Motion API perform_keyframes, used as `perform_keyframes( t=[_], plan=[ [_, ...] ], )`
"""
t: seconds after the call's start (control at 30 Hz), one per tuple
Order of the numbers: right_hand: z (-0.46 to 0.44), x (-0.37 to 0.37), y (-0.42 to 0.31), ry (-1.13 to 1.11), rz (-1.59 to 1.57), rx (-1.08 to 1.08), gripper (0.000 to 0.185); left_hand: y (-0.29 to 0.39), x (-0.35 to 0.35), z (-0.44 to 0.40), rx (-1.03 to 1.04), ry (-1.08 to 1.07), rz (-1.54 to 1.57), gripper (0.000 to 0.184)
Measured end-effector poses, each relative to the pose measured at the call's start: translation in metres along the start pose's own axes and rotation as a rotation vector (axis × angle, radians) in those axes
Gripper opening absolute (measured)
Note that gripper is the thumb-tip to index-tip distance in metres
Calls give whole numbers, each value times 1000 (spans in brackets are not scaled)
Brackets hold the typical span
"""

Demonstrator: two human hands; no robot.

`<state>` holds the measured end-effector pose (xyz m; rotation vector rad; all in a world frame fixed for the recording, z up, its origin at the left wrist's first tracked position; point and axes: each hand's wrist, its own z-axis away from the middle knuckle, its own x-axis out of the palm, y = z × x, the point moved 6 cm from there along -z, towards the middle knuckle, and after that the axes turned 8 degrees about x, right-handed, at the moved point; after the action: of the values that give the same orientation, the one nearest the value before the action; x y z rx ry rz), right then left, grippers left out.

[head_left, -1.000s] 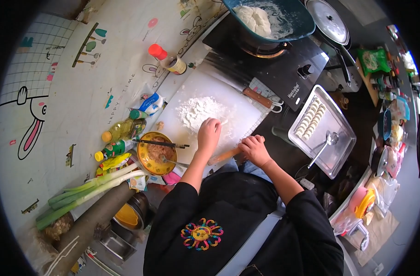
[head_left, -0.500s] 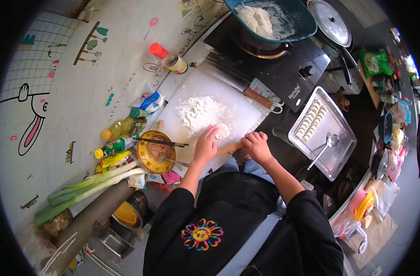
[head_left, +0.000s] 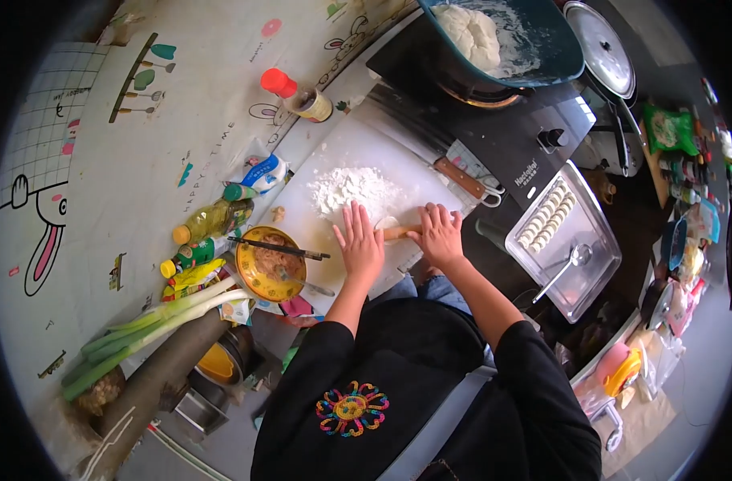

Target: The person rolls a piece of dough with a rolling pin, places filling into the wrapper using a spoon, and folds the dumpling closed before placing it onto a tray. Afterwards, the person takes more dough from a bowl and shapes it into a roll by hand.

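Note:
A wooden rolling pin (head_left: 400, 232) lies across the near part of the white cutting board (head_left: 366, 136). My left hand (head_left: 360, 247) rests flat at its left end, fingers stretched out and apart. On the other end lies my right hand (head_left: 440, 238), palm down with its fingers extended. A small piece of dough (head_left: 388, 222) shows just behind the pin, partly hidden by it. Beyond my left fingertips is a heap of white flour (head_left: 350, 188). To the left, a yellow bowl (head_left: 250, 280) holds minced filling, with black chopsticks (head_left: 278, 247) across its rim.
A cleaver with a brown handle (head_left: 458, 176) lies at the board's back right. The metal tray (head_left: 590, 272) on the right holds rows of dumplings and a spoon (head_left: 570, 264). A blue basin (head_left: 542, 68) with dough sits on the stove (head_left: 494, 128). Bottles (head_left: 218, 220) line the left.
My left fingers have left the dough piece and straightened onto the rolling pin's left end. My right hand has gone from wrapped round the pin to flat on it. The view has shifted slightly.

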<state>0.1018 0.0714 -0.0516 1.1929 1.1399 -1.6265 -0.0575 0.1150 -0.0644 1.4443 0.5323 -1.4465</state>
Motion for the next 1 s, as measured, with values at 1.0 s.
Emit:
perform_keyframes(
  t=[1.0],
  plan=[
    [69, 3, -4, 153, -50, -124, 29, 19, -1, -2, 585, -115, 128, 32]
  ],
)
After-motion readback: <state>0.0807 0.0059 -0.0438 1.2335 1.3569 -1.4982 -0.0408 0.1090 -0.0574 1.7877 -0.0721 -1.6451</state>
